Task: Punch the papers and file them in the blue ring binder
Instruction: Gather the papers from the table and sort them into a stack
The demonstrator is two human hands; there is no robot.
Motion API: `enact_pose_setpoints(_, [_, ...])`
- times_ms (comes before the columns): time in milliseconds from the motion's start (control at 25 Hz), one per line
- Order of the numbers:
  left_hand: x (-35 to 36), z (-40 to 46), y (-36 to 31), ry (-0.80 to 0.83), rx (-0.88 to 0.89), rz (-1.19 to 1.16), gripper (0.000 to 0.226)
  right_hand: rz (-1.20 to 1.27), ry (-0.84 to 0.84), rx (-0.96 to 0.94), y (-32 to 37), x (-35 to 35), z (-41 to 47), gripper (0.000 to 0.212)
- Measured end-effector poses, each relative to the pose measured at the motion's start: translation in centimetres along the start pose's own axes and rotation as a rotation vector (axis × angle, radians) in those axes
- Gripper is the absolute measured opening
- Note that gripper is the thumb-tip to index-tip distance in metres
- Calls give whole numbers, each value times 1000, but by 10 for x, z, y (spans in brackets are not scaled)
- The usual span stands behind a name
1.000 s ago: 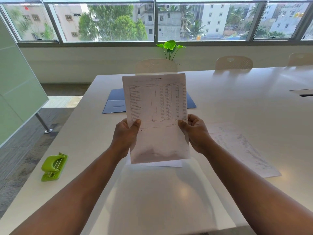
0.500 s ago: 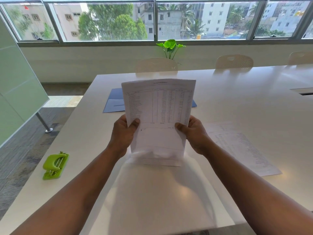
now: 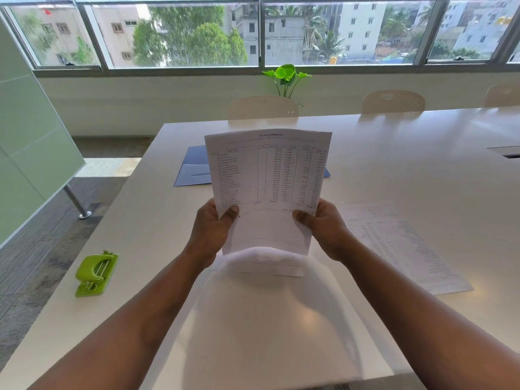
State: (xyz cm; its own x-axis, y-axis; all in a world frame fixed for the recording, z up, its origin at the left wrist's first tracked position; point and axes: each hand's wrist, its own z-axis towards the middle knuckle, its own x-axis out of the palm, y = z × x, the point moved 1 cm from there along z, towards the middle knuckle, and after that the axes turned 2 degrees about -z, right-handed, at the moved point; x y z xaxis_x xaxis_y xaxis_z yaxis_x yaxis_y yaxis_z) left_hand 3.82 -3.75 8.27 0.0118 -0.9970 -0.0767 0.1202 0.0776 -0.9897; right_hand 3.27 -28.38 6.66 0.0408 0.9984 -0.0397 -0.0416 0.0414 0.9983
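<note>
- The papers (image 3: 267, 187) had come down since a second earlier: then they were held clear above the surface (image 3: 394, 164) with a lower sheet hanging out below, and now their bottom edges rested on the surface, right in front of the person.
- The stack stood nearly upright, its top tipped away from the person, printed table facing the camera.
- The top right corner had fanned outward compared with a second before, so the sheets were not yet square along the top.
- The left hand (image 3: 211, 232) had its grip clenched on the left edge of the papers, thumb on the front.
- The right hand (image 3: 323, 229) was grasping the right edge the same way, thumb across the printed face.
- At the foot, one sheet still showed a little below and in front of the rest; the bright glare there made it hard to tell how many sheets there were.
- This looked like tapping the papers to line up their edges, a step before punching.
- The hole punch (image 3: 96, 274) lay untouched near the left edge of the surface, well apart from both hands.
- The blue binder (image 3: 194, 167) lay open flat behind the papers, partly hidden by them.
- Another printed sheet (image 3: 399, 249) lay flat to the right, outside the stack; it probably has to be gathered too.
- Nothing appeared punched or filed, so the task seemed to be in its early part.
</note>
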Motion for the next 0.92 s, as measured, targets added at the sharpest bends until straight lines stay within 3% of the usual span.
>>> enact_pose_setpoints(360, [3,5,1,-42,-53,-13,15,26,-48,-14,3,2,-5,22])
enact_pose_setpoints(560, [0,10,7,-90,-87,104,19,78,-49,10,13,-12,-7,11])
enact_pose_setpoints(720, [10,9,22,-58,-181,177,27,9,-261,140,1,-46,-5,10])
enact_pose_setpoints(800, [18,8,29,-43,-235,199,26,-162,-438,167,-13,-69,-2,12])
enact_pose_setpoints(920, [31,10,39,-25,-328,217,24,-521,-591,262,-24,-105,-5,36])
